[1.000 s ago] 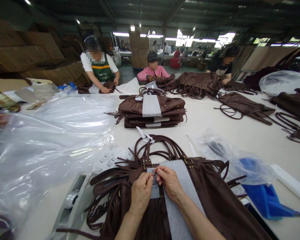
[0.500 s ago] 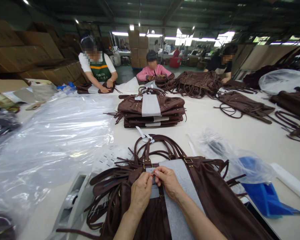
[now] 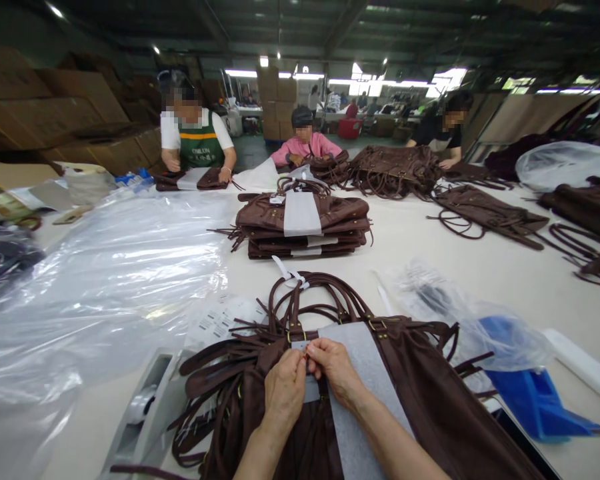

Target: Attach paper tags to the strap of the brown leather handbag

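A dark brown handbag [image 3: 420, 387] lies on the table in front of me, its looped handles pointing away and fringe strips spread at its left. A pale grey paper band [image 3: 365, 373] wraps across it. Over a small grey card [image 3: 312, 392] on the bag, my left hand [image 3: 286, 383] and my right hand [image 3: 334, 365] meet fingertip to fingertip. Both hands are closed in a pinch. Whatever is between the fingers is too small to make out. A white tie [image 3: 293, 275] loops around the handles.
Stacked brown bags [image 3: 305, 223] stand beyond mine. Clear plastic sheets [image 3: 145, 247] cover the left of the table. A tape dispenser [image 3: 143, 407] sits at my left. At right lie a blue plastic object [image 3: 535, 403] and a white bar [image 3: 583, 367]. Three people work across the table.
My hands stay at the card, with only a slight shift of the fingers. The person at the far left has moved their hands apart over a banded bag.
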Demonstrator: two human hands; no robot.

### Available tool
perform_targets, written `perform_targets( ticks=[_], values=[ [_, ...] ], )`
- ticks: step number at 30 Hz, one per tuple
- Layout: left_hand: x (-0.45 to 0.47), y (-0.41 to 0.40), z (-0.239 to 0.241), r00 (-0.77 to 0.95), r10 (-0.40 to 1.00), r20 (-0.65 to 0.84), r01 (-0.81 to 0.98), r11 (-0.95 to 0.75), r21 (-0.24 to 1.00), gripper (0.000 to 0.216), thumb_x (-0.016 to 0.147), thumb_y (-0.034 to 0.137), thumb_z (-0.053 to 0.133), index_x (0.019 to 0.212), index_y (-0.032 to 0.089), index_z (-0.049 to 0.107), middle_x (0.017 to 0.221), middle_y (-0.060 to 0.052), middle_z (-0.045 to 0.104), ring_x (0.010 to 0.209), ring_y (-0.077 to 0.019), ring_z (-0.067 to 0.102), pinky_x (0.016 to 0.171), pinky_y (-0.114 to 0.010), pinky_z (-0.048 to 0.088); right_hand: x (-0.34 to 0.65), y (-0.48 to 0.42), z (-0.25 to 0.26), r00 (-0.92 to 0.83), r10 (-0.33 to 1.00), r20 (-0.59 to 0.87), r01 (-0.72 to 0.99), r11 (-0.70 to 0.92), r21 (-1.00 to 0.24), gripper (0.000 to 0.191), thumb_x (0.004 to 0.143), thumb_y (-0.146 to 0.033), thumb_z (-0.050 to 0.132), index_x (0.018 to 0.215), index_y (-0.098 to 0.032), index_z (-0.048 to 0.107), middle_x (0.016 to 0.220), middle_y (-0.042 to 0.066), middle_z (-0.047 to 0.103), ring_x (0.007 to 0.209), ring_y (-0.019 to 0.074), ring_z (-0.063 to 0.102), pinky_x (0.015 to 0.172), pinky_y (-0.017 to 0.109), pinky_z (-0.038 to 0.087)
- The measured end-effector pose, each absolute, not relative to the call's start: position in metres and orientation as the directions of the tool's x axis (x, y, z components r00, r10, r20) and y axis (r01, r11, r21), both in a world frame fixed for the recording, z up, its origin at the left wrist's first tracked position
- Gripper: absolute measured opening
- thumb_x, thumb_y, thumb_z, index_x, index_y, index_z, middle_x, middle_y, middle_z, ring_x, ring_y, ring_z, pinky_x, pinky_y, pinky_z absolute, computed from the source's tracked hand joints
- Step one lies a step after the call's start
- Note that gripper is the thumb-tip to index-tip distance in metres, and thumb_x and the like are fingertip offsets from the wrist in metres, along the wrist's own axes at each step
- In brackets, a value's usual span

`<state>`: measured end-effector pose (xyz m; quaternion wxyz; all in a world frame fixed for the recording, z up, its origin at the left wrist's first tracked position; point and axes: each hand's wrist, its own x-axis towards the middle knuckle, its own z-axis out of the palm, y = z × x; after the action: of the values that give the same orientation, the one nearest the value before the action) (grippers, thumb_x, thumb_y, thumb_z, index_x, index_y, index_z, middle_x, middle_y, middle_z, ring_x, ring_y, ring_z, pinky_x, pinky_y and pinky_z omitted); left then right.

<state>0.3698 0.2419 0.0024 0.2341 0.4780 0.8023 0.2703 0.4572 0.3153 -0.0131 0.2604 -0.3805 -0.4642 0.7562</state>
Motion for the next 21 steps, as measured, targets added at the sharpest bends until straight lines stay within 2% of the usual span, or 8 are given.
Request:
perform_targets(
  ticks=[5,11,21],
  values=[
    [0.366,0.243,-0.001,-0.442,0.888,-0.13,0.626,0.409,0.664,0.03,0.083,0.027,0.026,0.071,0.019,0.052,0.072,0.0,0.056,0.068,-0.0111,0.052,0.063,-0.021,0.036,0.457,0.316,-0.017,-0.593,0.728,-0.344,-0.011,-0.435,-0.901,0.029,0.06,-0.041,0.062,0.059,-0.014,0.053,0.044,-0.003,0.052,0.036,0.0054,0.038,0.04,0.019,0.024],
    [0.365,0.243,-0.009,-0.418,0.902,-0.106,0.714,0.398,0.576,0.028,0.083,0.025,0.027,0.069,0.02,0.051,0.07,0.001,0.056,0.064,-0.0103,0.052,0.059,-0.02,0.034,0.455,0.315,-0.015,-0.574,0.736,-0.359,-0.033,-0.459,-0.888,0.029,0.059,-0.041,0.062,0.058,-0.013,0.053,0.044,-0.002,0.052,0.037,0.0058,0.039,0.039,0.019,0.025],
    [0.366,0.243,-0.002,-0.416,0.887,-0.202,0.693,0.453,0.561,0.028,0.082,0.025,0.027,0.068,0.019,0.049,0.07,0.001,0.055,0.065,-0.0111,0.051,0.059,-0.021,0.032,0.452,0.316,-0.019,-0.573,0.728,-0.375,0.003,-0.456,-0.89,0.025,0.056,-0.038,0.058,0.055,-0.014,0.051,0.042,-0.003,0.052,0.036,0.0068,0.043,0.038,0.019,0.031]
  ],
)
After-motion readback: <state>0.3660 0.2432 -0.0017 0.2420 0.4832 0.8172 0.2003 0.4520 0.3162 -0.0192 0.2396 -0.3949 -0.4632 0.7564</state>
